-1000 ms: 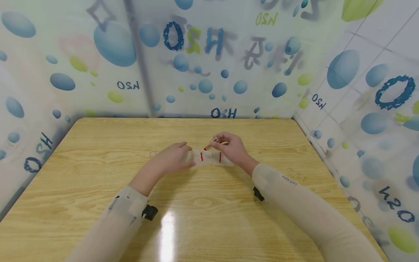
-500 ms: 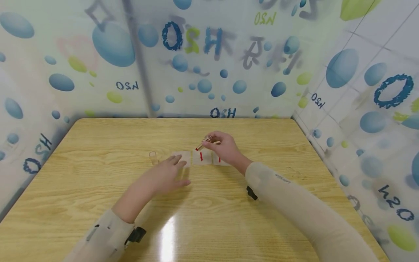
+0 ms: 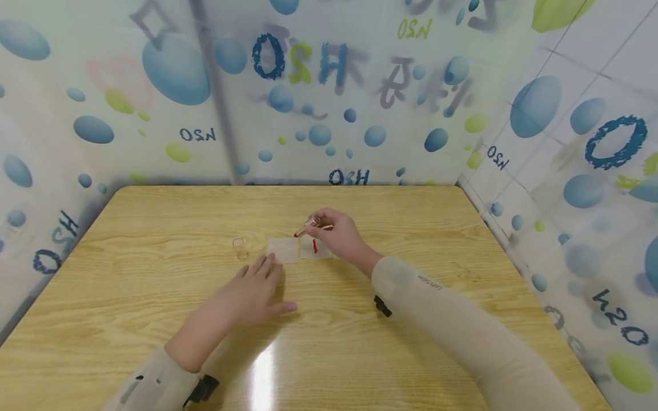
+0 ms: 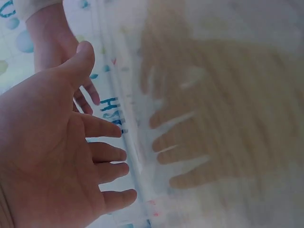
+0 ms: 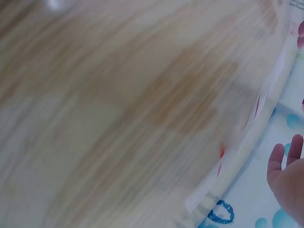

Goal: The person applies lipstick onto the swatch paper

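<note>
In the head view my right hand [image 3: 336, 231] pinches a lipstick [image 3: 307, 226] between thumb and fingers, its red tip pointing down and left, close over a row of small white paper squares. The left square [image 3: 283, 246] is unmarked. Beside it, a square [image 3: 306, 251] bears a short red stroke [image 3: 315, 246]; my right hand hides the squares farther right. My left hand [image 3: 252, 294] is spread flat with straight fingers, its fingertips right at the front edge of the unmarked square. The left wrist view shows that left hand [image 4: 57, 152] with its fingers extended.
A small clear cap-like piece [image 3: 239, 249] lies on the wooden table [image 3: 169, 228], left of the squares. Patterned walls [image 3: 308, 114] with blue and green dots stand behind the table and at both sides.
My right hand has moved left with the lipstick, from over the marked squares toward the unmarked one. My left hand has drawn back left and nearer, uncovering the unmarked square and the clear piece.
</note>
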Action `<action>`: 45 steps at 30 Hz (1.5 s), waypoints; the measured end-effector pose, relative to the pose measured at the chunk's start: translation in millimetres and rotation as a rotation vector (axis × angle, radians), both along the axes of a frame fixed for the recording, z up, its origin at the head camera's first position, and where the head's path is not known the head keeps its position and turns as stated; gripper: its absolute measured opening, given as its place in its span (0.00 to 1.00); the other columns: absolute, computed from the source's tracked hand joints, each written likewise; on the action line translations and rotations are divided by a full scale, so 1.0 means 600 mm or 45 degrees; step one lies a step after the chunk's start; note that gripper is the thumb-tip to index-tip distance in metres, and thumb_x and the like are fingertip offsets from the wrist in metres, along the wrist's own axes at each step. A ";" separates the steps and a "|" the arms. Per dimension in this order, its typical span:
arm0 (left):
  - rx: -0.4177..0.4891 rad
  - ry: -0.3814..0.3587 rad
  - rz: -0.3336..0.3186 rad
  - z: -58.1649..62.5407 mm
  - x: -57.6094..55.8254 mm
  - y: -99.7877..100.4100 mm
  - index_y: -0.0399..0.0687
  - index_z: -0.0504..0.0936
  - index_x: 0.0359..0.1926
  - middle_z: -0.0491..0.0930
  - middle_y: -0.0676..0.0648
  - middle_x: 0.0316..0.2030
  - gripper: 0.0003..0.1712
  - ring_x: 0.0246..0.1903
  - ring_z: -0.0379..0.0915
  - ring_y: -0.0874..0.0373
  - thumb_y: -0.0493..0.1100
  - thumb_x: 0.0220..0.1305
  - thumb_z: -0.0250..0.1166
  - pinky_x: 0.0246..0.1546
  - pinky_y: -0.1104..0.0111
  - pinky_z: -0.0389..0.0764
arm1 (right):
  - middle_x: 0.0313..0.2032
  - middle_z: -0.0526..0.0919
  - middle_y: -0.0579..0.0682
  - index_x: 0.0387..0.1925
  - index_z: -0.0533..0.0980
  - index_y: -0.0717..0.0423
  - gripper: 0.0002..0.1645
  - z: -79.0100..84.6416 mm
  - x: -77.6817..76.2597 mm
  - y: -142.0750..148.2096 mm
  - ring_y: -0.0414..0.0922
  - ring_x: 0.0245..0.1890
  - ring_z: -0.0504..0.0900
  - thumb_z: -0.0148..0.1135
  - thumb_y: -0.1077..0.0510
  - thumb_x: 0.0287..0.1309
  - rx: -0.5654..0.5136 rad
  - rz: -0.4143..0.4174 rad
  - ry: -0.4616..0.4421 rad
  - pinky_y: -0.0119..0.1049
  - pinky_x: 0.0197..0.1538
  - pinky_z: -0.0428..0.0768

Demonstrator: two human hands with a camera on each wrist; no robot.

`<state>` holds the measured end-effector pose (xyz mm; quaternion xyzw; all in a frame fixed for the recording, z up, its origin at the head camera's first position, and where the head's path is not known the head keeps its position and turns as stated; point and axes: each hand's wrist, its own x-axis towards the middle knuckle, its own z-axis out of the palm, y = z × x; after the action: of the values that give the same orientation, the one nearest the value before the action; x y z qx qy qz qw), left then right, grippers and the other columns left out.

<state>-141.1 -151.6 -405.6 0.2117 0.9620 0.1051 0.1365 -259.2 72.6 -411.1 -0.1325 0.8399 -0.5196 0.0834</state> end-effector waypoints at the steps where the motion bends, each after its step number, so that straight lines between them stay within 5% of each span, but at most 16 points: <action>1: 0.008 -0.002 0.003 -0.002 0.002 0.000 0.29 0.58 0.80 0.48 0.24 0.82 0.59 0.83 0.46 0.28 0.74 0.73 0.58 0.77 0.29 0.57 | 0.50 0.90 0.48 0.57 0.82 0.48 0.18 -0.001 0.001 -0.004 0.48 0.54 0.86 0.70 0.48 0.71 0.008 -0.004 -0.001 0.41 0.53 0.86; 7: 0.028 -0.039 0.012 -0.008 0.010 0.002 0.29 0.54 0.82 0.46 0.26 0.83 0.62 0.83 0.44 0.29 0.76 0.72 0.57 0.76 0.26 0.53 | 0.45 0.88 0.48 0.48 0.82 0.47 0.09 -0.007 0.008 -0.032 0.45 0.50 0.85 0.71 0.51 0.70 0.031 0.005 0.012 0.34 0.40 0.80; 15: -0.038 -0.165 0.044 -0.015 0.019 0.004 0.30 0.47 0.84 0.38 0.29 0.84 0.70 0.85 0.37 0.32 0.79 0.66 0.61 0.75 0.23 0.47 | 0.43 0.87 0.48 0.47 0.83 0.49 0.09 -0.018 0.007 -0.059 0.43 0.46 0.85 0.71 0.52 0.70 0.107 -0.007 0.058 0.34 0.44 0.80; 45: -0.022 -0.203 0.080 -0.008 0.019 0.014 0.29 0.48 0.83 0.36 0.29 0.85 0.71 0.85 0.35 0.32 0.75 0.62 0.69 0.73 0.21 0.48 | 0.44 0.87 0.45 0.45 0.84 0.46 0.08 -0.031 0.001 -0.071 0.41 0.43 0.84 0.73 0.51 0.69 0.237 -0.005 0.091 0.36 0.46 0.84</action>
<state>-129.6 -143.3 -410.3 0.1711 0.9551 0.1175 0.2113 -258.5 29.8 -429.8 -0.1410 0.8872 -0.4346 0.0642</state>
